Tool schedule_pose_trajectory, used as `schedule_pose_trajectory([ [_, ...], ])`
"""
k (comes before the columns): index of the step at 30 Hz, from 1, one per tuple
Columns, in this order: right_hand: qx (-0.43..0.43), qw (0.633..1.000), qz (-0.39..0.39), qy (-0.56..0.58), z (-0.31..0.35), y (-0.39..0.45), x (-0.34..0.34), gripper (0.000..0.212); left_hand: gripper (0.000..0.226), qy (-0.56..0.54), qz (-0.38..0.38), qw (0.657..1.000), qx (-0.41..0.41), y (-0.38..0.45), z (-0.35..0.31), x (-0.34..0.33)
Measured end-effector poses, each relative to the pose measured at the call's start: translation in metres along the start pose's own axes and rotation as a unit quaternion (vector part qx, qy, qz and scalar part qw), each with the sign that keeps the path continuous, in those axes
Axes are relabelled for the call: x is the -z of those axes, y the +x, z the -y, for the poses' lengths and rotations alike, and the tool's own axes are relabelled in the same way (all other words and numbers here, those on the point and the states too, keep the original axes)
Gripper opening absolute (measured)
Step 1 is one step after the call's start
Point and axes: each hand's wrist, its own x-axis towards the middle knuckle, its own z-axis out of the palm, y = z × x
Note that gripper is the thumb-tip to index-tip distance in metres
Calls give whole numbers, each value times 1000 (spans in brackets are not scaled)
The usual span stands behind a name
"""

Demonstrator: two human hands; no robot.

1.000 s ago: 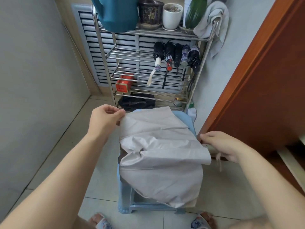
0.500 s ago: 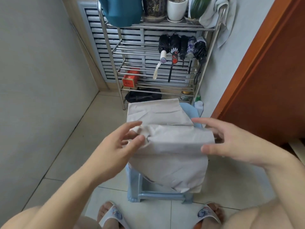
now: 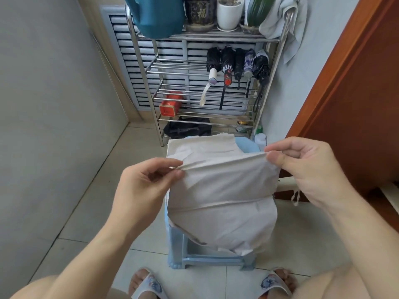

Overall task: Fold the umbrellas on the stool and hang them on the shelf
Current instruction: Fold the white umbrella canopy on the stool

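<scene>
The shelf (image 3: 151,67) is standing against the back wall with five folded umbrellas (image 3: 237,63) already hanging off a rail. In front of it, the grey umbrella (image 3: 222,203) is lying across the blue stool (image 3: 207,258), canopy draping over the near edge. Left hand (image 3: 140,186) and right hand (image 3: 306,169) are each pinching one end of a canopy fold, pulling it taut just above the stool. Looks like the pleat-gathering step to me. Next it probably needs the panels wrapping round the shaft and strapping before hanging it.
</scene>
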Motion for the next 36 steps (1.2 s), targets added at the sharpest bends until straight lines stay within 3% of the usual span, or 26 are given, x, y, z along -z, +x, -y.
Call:
schedule_pose_trajectory([
  [6,14,995,82,49,4,-2,2,30,20,-46,-9,999,9,-7,-5,4],
  [11,80,996,28,31,9,-2,9,29,26,-25,-10,999,-34,-17,-8,5],
  [14,70,996,40,29,6,1,8,28,38,-13,27,999,-21,-20,-7,6],
  [18,58,997,49,5,-1,6,5,22,18,62,-13,996,-63,-14,-6,3],
  [20,68,997,41,-4,-3,8,5,18,21,80,-27,993,-82,-11,-5,3],
  [25,151,987,39,-47,0,23,1,21,11,23,20,997,-78,7,1,2],
  [28,96,994,28,-53,-1,54,-17,14,16,5,20,999,-43,37,4,-6],
  [30,35,992,15,-122,-13,75,-24,4,15,34,-10,999,-15,61,13,-14],
  [32,-47,972,23,-228,-33,86,-18,22,13,19,-23,998,46,81,26,-21],
  [34,-134,928,41,-346,-49,82,-1,36,12,4,-24,994,108,96,39,-25],
  [36,-218,902,54,-368,-61,74,20,43,13,19,-20,989,142,106,48,-28],
])
